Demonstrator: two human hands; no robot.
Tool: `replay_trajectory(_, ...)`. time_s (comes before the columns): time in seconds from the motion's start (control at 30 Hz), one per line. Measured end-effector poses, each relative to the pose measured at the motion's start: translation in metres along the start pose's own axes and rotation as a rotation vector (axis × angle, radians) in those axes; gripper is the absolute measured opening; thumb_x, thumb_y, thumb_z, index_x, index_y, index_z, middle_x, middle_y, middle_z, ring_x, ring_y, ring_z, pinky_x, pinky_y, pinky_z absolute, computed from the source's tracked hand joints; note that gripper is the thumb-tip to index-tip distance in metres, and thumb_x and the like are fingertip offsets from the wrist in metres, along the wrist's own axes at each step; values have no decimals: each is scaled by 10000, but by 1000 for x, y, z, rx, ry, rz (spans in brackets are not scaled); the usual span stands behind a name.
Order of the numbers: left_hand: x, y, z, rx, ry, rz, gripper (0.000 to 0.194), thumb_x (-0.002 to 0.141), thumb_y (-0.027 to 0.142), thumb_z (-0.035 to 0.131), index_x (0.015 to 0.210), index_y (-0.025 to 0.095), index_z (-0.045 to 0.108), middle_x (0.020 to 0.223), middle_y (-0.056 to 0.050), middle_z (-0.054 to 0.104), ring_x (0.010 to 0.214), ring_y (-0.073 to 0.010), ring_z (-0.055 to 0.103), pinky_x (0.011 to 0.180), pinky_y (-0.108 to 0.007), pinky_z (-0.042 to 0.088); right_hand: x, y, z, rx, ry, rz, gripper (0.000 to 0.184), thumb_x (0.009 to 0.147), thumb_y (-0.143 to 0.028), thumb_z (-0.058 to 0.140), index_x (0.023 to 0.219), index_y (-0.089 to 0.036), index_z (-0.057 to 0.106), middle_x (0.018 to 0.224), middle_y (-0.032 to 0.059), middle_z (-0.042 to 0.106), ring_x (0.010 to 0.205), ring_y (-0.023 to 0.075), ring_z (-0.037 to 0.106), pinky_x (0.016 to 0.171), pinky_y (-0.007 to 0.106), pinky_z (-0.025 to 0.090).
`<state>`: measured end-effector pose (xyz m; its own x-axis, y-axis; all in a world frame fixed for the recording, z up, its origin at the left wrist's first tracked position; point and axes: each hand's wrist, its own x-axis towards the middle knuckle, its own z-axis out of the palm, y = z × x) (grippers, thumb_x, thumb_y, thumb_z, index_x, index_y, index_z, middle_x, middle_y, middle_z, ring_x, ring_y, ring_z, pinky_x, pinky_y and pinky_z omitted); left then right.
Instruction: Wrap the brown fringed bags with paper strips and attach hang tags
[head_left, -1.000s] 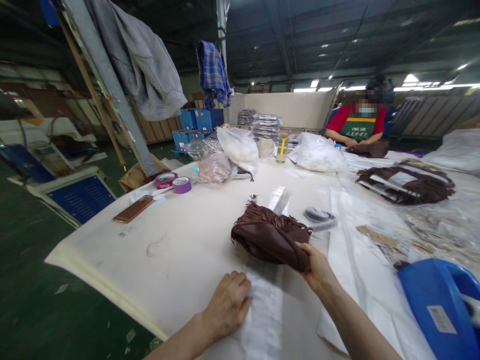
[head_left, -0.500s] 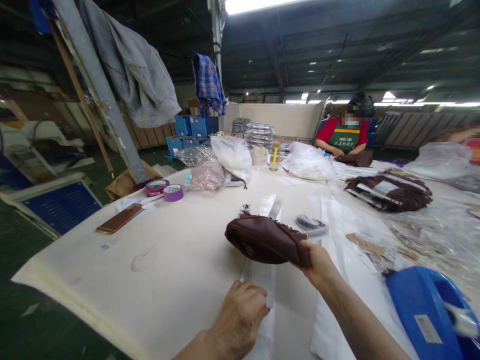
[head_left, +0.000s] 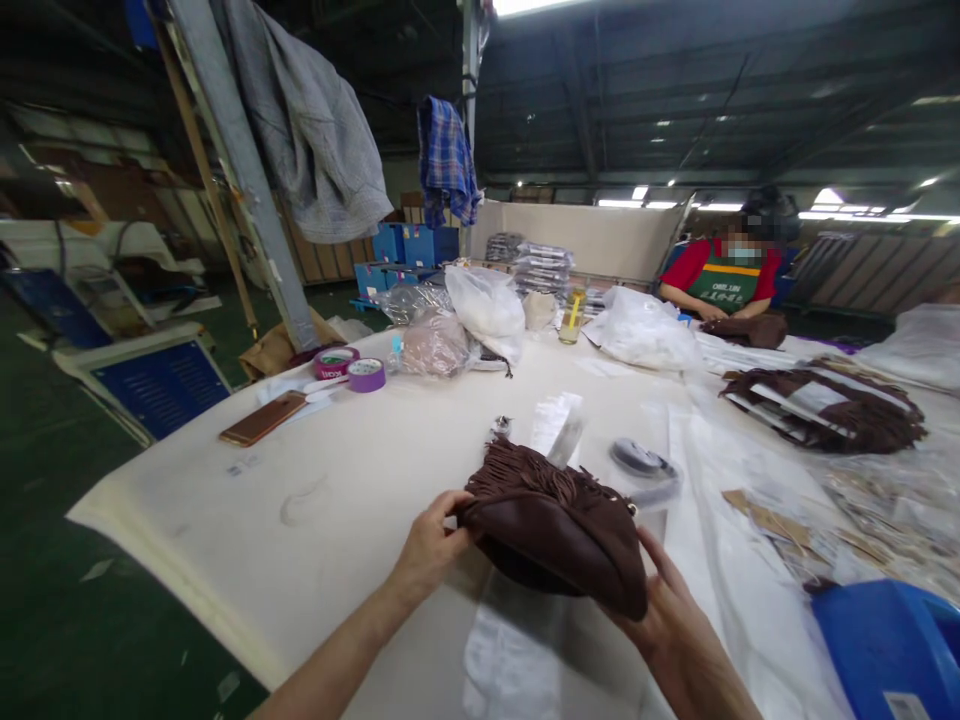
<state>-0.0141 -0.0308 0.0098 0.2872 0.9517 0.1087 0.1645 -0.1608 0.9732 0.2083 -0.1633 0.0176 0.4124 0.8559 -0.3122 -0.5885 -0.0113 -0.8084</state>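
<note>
A dark brown fringed leather bag (head_left: 559, 530) is held just above the white table (head_left: 360, 480), tilted so that its smooth underside faces me. My left hand (head_left: 431, 550) grips its left end, thumb below and fingers above. At the right end, my right hand (head_left: 660, 600) is closed around the bag's edge, with some fingers hidden behind it. Under the bag lies a flat clear plastic sleeve (head_left: 510, 660). Beyond it are a shiny clear strip (head_left: 566, 430) and a dark coiled item in plastic (head_left: 641, 458).
A phone (head_left: 262, 418) and tape rolls (head_left: 366, 375) lie at left. Fringed brown bags (head_left: 825, 405) are stacked at right, near a blue container (head_left: 892, 640). Plastic-wrapped bundles (head_left: 435, 345) and a glass of yellow liquid (head_left: 571, 318) stand farther back. A co-worker (head_left: 727, 275) sits across the table.
My left hand has risen from the plastic sleeve and taken hold of the bag's left end. The bag has come lower and nearer, showing more fringe. The view has swung slightly left.
</note>
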Motion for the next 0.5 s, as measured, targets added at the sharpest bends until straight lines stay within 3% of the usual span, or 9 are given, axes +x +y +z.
replay_trajectory(0.07, 12, -1, 8, -174, -101, -86, 257, 574, 321, 685, 752, 147, 623, 766, -22, 591, 741, -178, 514, 637, -247, 402, -4, -3, -1, -119, -18, -65, 855, 487, -356, 814, 1242, -295, 419, 1064, 54, 636, 887, 235, 614, 716, 345, 511)
replay_trajectory(0.13, 20, -2, 18, -250, -76, -100, 238, 573, 339, 693, 694, 153, 607, 673, 17, 568, 692, -143, 490, 644, -221, 380, -3, -9, 2, -257, 11, -129, 677, 542, -374, 785, 1151, -243, 520, 1030, 53, 635, 852, 215, 599, 655, 316, 522)
replay_trajectory(0.27, 37, 6, 29, -380, -106, -140, 298, 562, 396, 688, 711, 159, 587, 651, 31, 566, 655, -127, 492, 622, -214, 378, 12, -27, 11, -399, 80, -192, 439, 620, -464, 702, 937, -168, 630, 738, 4, 616, 553, 113, 520, 416, 223, 450)
replay_trajectory(0.4, 58, 14, 23, -429, -272, -229, 389, 428, 340, 767, 697, 97, 626, 656, -57, 616, 616, -193, 549, 580, -280, 423, 26, -34, 12, -398, 102, -42, 379, 588, -485, 711, 703, -138, 612, 449, -59, 448, 382, 53, 384, 323, 167, 302)
replay_trajectory(0.5, 63, 9, 18, -436, -179, -222, 371, 412, 295, 781, 678, 100, 613, 662, -56, 618, 621, -176, 551, 580, -261, 423, 28, -26, 8, -361, 54, 52, 389, 523, -438, 759, 720, -142, 601, 490, -38, 514, 421, 66, 446, 368, 168, 325)
